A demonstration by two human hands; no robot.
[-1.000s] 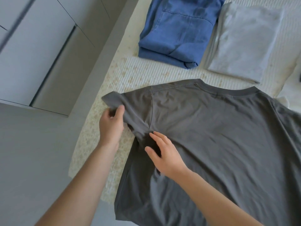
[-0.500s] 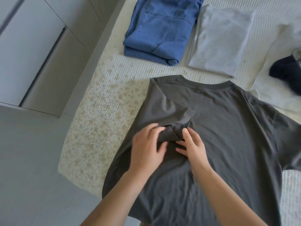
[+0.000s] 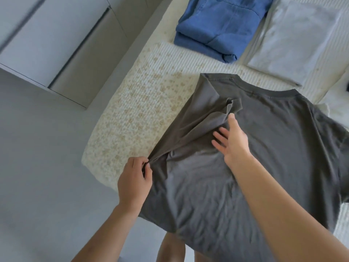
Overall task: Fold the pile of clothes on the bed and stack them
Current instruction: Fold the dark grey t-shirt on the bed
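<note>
A dark grey T-shirt (image 3: 273, 148) lies spread on the bed (image 3: 143, 110), its collar toward the far side and its hem hanging over the near edge. Its left sleeve is folded inward onto the chest. My left hand (image 3: 135, 180) pinches the shirt's left side edge at the bed's rim and pulls the cloth taut. My right hand (image 3: 231, 139) rests flat with spread fingers on the folded part, just below the sleeve cuff. Behind the shirt lie folded blue jeans (image 3: 219, 29) and a folded light grey garment (image 3: 294, 42), side by side.
The cream patterned bed cover ends at a corner on the left, with grey floor (image 3: 41, 167) beyond. White cabinet doors (image 3: 47, 38) stand at the upper left. White bedding (image 3: 338, 103) shows at the right edge. My legs are visible below the hem.
The left sleeve has been folded over onto the chest. My left hand has moved down and left to pinch the side edge, and my right hand now lies flat on the fold.
</note>
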